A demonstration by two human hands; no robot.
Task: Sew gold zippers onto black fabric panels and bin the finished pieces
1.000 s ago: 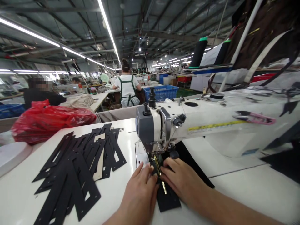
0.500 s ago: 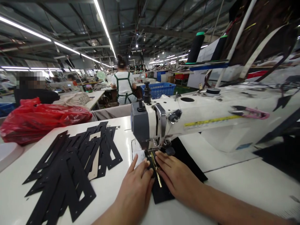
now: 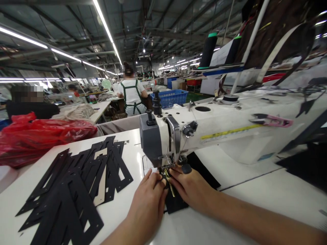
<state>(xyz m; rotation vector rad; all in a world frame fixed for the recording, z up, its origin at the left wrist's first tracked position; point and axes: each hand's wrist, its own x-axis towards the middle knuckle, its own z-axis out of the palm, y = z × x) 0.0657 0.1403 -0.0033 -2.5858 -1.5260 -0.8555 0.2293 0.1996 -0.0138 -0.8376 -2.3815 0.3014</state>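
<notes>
Item: black fabric piece (image 3: 176, 206), lying on the desk (image 3: 286, 190) with its far part at the head of the sewing machine (image 3: 153, 143). Gold-toothed zip (image 3: 170, 185): lengthwise on the piece, teeth up, bare between the hands, apparently so that its line can be watched.

Left hand (image 3: 149, 194): left of the zip, fingers bent and slightly spread, tips down at the piece's edge, seemingly to steady that side. Right hand (image 3: 192, 187): right of the zip, fingers pressed together, likely to keep the layers flat. Whether either pinches cloth: cannot tell.

Slotted black panels (image 3: 81, 200): overlapping heap, left desk, presumably kept within reach and off the sewing path. Pink-handled snips (image 3: 278, 120): on the machine arm, probably for easy pick-up. Yellow measuring strip (image 3: 230, 132): along the arm, perhaps for quick checks.
</notes>
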